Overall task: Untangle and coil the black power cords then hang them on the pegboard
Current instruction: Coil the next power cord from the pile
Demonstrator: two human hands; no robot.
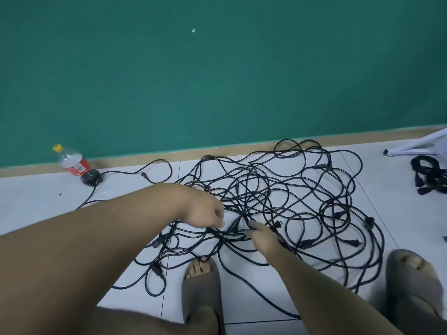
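Observation:
A big tangle of black power cords lies spread over the white tiled floor in front of a green wall. Several plugs stick out of the loops. My left hand reaches into the middle of the tangle from the left, fingers curled down onto a strand. My right hand comes in from the lower right and pinches a cord near the tangle's middle, a short way from the left hand. A small clear hook sits high on the green wall.
A plastic bottle with a red label and yellow cap leans by the wall at left. A coiled black cord bundle lies at far right below a white stand leg. My feet in grey slides stand at the tangle's near edge.

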